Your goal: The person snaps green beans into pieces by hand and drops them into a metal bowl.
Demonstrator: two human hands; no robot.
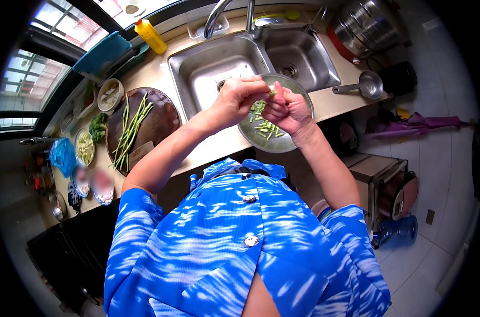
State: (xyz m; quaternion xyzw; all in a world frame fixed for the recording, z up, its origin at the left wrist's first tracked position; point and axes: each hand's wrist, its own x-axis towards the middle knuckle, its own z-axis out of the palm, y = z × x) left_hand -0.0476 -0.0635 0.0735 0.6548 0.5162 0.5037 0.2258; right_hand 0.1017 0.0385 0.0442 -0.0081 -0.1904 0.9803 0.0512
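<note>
My left hand (239, 99) and my right hand (287, 110) meet above a metal basin (281, 145) at the counter's front edge. Both are closed, fingertips pinched on a short bit of green bean (272, 93) between them. How much of the bean each hand grips is partly hidden by the fingers. Inside the basin lie several short cut bean pieces (267, 127). To the left, a bunch of long green beans (132, 127) rests on a round dark cutting board (163, 112).
Behind the basin is a double steel sink (189, 68) with a faucet (214, 18). Around the board stand a bowl (110, 95), broccoli (98, 128), a plate of pale slices (85, 148) and a yellow bottle (150, 36). A small saucepan (370, 84) sits at right.
</note>
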